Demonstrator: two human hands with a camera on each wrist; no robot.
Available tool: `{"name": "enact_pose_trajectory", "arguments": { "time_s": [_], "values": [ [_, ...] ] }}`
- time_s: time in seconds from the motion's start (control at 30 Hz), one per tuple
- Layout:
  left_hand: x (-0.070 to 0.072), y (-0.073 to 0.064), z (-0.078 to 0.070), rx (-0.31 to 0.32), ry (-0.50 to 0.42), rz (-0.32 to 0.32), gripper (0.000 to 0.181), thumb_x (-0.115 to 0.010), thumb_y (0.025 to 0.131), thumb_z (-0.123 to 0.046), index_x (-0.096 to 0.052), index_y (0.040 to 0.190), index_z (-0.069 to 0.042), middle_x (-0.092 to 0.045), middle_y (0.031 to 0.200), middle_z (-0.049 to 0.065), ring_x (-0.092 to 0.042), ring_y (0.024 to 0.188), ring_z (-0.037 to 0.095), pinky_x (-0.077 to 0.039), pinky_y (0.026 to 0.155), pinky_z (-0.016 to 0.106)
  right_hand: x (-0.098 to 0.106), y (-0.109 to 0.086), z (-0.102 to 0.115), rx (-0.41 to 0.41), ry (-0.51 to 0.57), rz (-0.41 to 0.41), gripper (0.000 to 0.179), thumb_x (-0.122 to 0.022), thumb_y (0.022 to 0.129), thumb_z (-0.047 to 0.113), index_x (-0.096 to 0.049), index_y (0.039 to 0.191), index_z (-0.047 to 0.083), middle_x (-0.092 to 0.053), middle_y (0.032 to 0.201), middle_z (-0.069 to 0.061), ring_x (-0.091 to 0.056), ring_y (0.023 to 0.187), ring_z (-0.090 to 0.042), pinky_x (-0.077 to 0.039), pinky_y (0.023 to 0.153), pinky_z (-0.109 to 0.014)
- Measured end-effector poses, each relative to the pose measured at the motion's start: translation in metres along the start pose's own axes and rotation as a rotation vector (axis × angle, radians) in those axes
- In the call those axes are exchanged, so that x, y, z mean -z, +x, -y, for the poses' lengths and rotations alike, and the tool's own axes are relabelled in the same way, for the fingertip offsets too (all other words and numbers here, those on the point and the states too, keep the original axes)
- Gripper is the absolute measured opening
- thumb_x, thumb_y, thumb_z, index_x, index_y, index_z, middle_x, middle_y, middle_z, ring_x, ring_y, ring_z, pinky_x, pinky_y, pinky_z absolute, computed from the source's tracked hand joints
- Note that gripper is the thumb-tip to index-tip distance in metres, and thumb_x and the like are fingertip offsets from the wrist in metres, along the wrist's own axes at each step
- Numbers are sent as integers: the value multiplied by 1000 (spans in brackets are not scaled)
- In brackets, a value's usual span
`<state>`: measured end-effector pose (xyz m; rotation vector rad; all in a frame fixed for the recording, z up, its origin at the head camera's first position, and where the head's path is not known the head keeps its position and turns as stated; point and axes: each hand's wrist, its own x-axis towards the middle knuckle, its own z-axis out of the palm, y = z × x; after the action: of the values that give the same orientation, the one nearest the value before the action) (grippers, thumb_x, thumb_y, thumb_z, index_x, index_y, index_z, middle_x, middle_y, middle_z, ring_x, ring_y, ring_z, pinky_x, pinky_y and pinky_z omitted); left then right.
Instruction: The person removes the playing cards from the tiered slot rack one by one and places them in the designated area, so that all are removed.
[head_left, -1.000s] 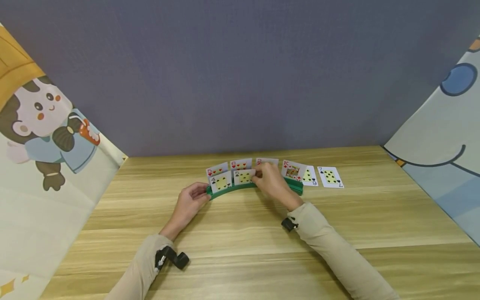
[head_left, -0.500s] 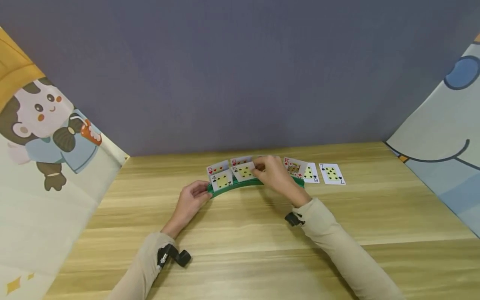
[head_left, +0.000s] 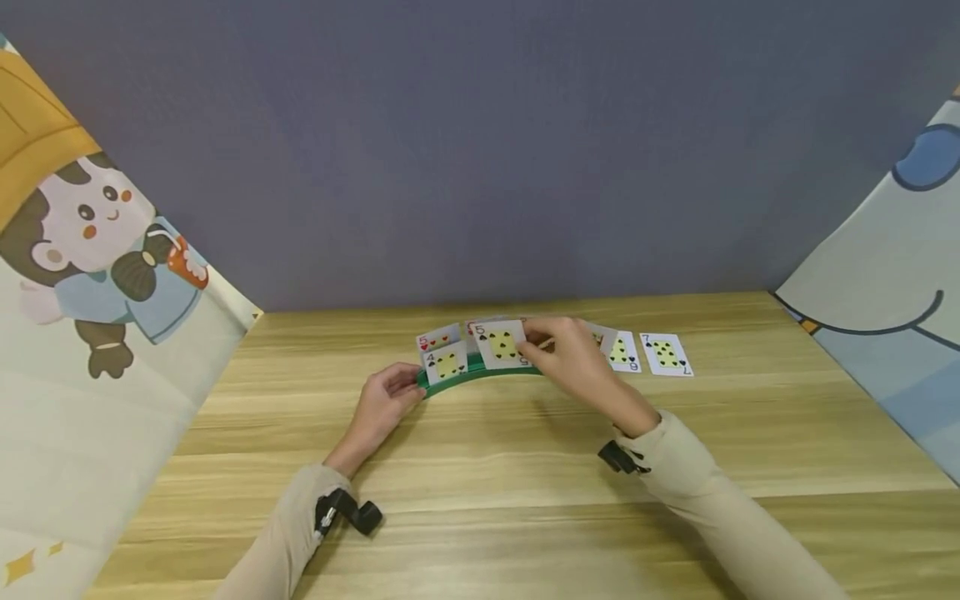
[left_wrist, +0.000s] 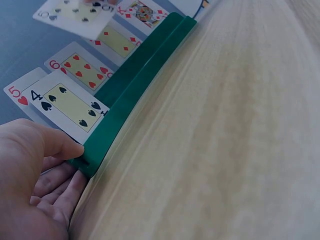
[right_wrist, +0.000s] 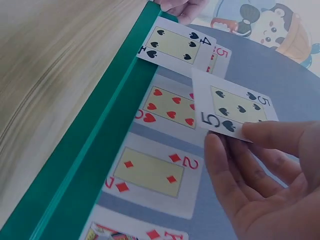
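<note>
A curved green card holder (left_wrist: 120, 112) stands on the table. My left hand (head_left: 381, 407) grips its left end between thumb and fingers. In its front row the four of spades (left_wrist: 67, 107) stands upright beside that hand. Behind it rise the five of hearts (head_left: 437, 338), the six of hearts (right_wrist: 170, 105), the two of diamonds (right_wrist: 152, 172) and the king of diamonds (right_wrist: 117, 235). My right hand (head_left: 576, 358) pinches the five of spades (right_wrist: 240, 105) at one edge, raised above the holder's groove. In the head view that hand covers much of the holder's right part.
Right of the holder, a seven of spades (head_left: 664, 354) lies face up on the wooden table (head_left: 480, 483). Another spade card (head_left: 622, 353) lies next to it, partly covered in the head view. A grey-blue panel (head_left: 495, 150) closes off the back.
The five of spades has come up out of the holder's front row in my right hand, tilting, then moving slightly right. My left hand keeps its grip on the holder's end.
</note>
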<state>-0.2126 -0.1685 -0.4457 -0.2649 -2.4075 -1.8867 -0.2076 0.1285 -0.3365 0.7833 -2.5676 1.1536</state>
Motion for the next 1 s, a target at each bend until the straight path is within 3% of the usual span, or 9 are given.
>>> {"name": "enact_pose_trajectory", "arguments": {
  "time_s": [0.13, 0.47, 0.6, 0.77, 1.0],
  "values": [
    [0, -1, 0, 6, 1, -3, 31, -68, 88, 6, -62, 119, 11, -64, 120, 28, -63, 112, 38, -55, 92, 22, 9, -8, 1, 11, 10, -57, 10, -69, 95, 10, -73, 102, 5, -73, 89, -5, -68, 78, -15, -61, 71, -34],
    [-1, -1, 3, 14, 2, -6, 31, -68, 88, 7, -63, 118, 11, -64, 119, 28, -63, 112, 38, -55, 92, 22, 34, -27, -4, 23, -37, -194, 12, -71, 92, 10, -72, 104, 5, -73, 87, -5, -68, 75, -15, -61, 67, -35],
    [-3, -1, 2, 17, -2, -9, 31, -68, 87, 7, -63, 118, 10, -64, 119, 28, -63, 112, 37, -55, 91, 21, 47, -32, -8, 18, -42, -236, 12, -71, 93, 9, -71, 104, 5, -74, 88, -6, -68, 73, -15, -59, 66, -25],
    [-3, -2, 2, 18, -8, -14, 31, -68, 87, 7, -63, 117, 10, -65, 118, 28, -63, 112, 38, -55, 91, 22, 64, -38, -17, -16, -50, -312, 12, -72, 93, 12, -72, 101, 4, -74, 88, -7, -66, 73, -5, -54, 65, -11],
    [0, -2, 0, 10, 2, -17, 32, -69, 87, 7, -63, 118, 10, -64, 119, 28, -63, 112, 38, -55, 93, 24, 85, -43, -33, -81, -37, -418, 15, -73, 92, 16, -73, 98, 2, -73, 85, -11, -64, 72, 4, -51, 68, -7]
  ]
}}
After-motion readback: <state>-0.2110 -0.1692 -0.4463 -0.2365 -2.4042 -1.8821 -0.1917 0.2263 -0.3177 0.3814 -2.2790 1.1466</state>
